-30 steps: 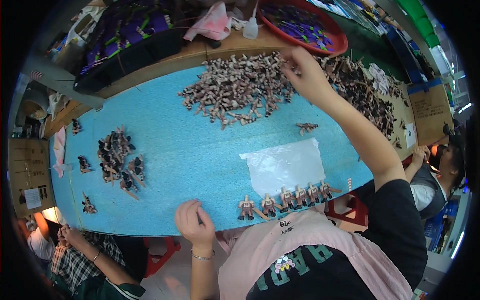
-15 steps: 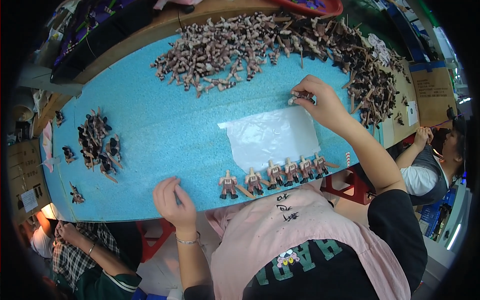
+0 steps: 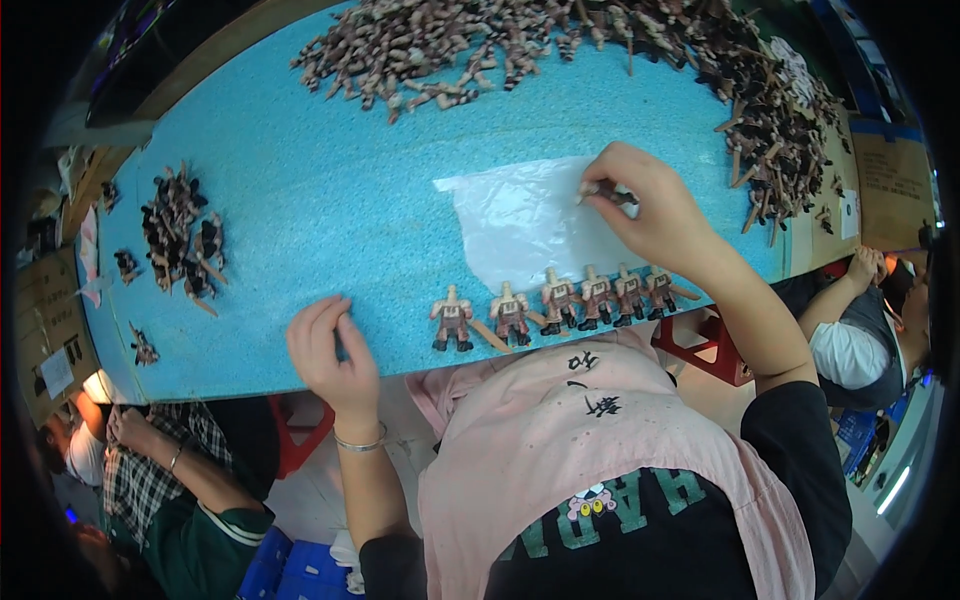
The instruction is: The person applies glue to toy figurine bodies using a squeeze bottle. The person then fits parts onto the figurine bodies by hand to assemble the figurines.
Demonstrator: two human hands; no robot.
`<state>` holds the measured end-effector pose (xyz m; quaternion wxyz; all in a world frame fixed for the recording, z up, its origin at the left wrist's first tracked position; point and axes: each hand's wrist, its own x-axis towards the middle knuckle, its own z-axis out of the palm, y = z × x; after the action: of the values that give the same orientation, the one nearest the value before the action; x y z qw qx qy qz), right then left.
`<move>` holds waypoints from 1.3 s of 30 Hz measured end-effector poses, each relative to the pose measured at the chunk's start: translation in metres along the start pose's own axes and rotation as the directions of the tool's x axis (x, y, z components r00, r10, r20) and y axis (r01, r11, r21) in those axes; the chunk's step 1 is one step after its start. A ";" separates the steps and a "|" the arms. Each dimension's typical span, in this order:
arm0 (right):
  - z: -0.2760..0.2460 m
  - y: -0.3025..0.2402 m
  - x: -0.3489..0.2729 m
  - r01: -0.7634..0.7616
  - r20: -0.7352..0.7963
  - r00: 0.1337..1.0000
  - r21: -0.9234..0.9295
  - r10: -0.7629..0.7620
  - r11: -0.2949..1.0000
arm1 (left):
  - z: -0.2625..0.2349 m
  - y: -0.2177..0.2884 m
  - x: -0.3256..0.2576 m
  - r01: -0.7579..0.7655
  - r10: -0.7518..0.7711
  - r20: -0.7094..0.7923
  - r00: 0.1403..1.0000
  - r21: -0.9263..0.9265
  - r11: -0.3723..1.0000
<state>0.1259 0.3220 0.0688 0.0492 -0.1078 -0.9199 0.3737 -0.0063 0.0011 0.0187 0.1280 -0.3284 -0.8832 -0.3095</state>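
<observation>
My right hand (image 3: 650, 210) is closed in a pinch on a small toy figure arm (image 3: 612, 192), pale at one end and dark at the other, partly hidden by the fingers. It hovers over the right part of a clear plastic sheet (image 3: 525, 225) on the blue table mat. Along the near edge stands a row of several small headless toy figures (image 3: 508, 312) with brown and pink bodies and black feet. My left hand (image 3: 335, 352) is at the near edge, left of the row, fingers loosely bent, thumb apart, nothing in it.
A large heap of striped arm pieces (image 3: 430, 50) covers the far side. Dark figure parts (image 3: 770, 150) are piled at the right. A smaller cluster (image 3: 180, 235) lies at the left. Co-workers sit at both sides, near a cardboard box (image 3: 895, 190) at right.
The view has shifted, so the table sits higher in the picture. My right hand has come nearer, from the sheet's far edge to over it, still holding the piece. My left hand stays by the edge.
</observation>
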 end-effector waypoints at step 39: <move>0.103 -0.101 -0.011 0.031 0.199 0.972 0.426 -0.127 0.904 | -0.029 0.025 0.004 0.341 0.027 0.545 0.838 -0.561 0.754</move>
<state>0.1028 0.1791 0.0660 -0.0167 -0.0144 -0.8214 0.5700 0.0076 -0.0005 0.0546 -0.2629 -0.3444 -0.7503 -0.4994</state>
